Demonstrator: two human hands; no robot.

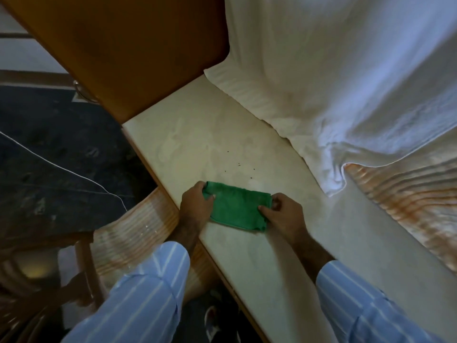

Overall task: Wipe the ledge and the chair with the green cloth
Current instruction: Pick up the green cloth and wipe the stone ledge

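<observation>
1. Between the two hands, a folded green cloth [238,209] lies flat on the pale ledge [309,243].
2. Left hand [195,206] grips the cloth's left edge, its fingers [201,188] curled together over the far corner and the thumb pressing on top.
3. Right hand [284,215] pinches the cloth's right edge, with its thumb [265,210] on the fabric and the other fingers bent together just beside the edge.
4. Just beyond the fingertips, a few small dark specks [238,165] dot the ledge.
5. Farther past the fingers, a white sheet [346,82] hangs down and bunches onto the ledge; it is well apart from the cloth.
6. Beyond the left fingers stands a brown wooden panel [128,50], its foot at the far end of the ledge.
7. Below and left of the left wrist, part of a wooden chair [84,256] shows in the dim light.
8. Both forearms wear light blue striped sleeves [148,288].
</observation>
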